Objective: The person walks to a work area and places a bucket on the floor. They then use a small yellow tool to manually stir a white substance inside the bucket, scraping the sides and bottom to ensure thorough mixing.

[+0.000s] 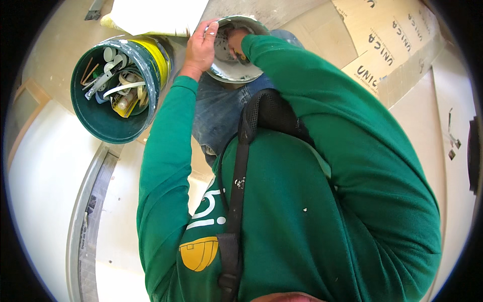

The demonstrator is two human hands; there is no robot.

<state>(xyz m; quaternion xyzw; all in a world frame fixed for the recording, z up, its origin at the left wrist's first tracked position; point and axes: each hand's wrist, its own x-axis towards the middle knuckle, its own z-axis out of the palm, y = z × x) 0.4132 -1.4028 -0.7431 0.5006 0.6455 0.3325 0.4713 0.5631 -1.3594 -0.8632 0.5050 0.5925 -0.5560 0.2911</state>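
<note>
Hands point(202, 48) at bucket point(225, 71), tool point(242, 58) apparently inside

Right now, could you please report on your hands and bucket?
Left hand on pale-lined bucket, at rim. Right hand inside, partly hidden. Green bucket alongside, clear of hands.

Pail point(224, 70): rough, crusted inside; tool bucket point(111, 127): smooth plastic; sleeves point(166, 146): matt cloth.

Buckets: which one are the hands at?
The pale-lined bucket: left hand at its rim, right hand inside. The green-lined bucket, to its left, holds loose items, with neither hand there.
</note>
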